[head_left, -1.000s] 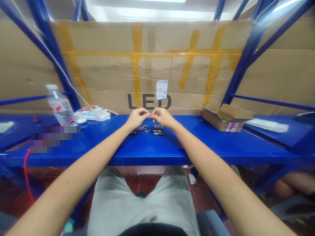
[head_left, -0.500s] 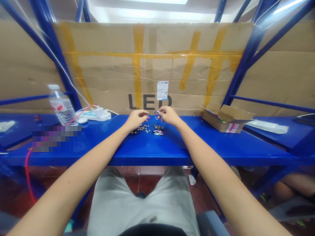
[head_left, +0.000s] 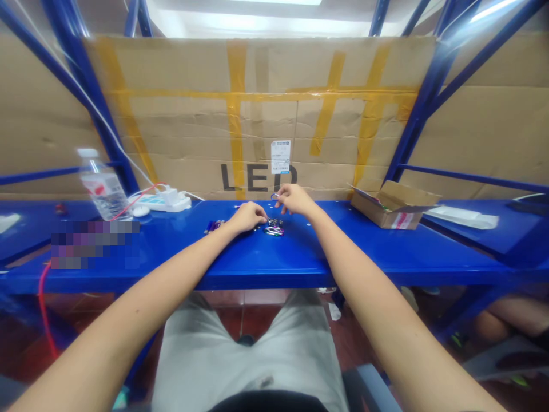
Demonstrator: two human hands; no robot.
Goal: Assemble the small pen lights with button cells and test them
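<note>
My left hand rests low on the blue shelf, fingers curled over a scatter of small metal beads that it mostly hides. My right hand is raised a little behind it and pinches a small blue ring-like piece between thumb and fingertips. A cluster of small coloured clips lies on the shelf between the two hands. A few more small purple clips lie to the left of my left wrist.
A water bottle and a white power strip with red and white cables stand at the left. An open cardboard box and a white packet sit at the right. A taped cardboard wall marked LED backs the shelf.
My hands were joined over one small piece; they parted. The left hand dropped down onto the beads on the shelf. The right hand stayed raised with the blue piece.
</note>
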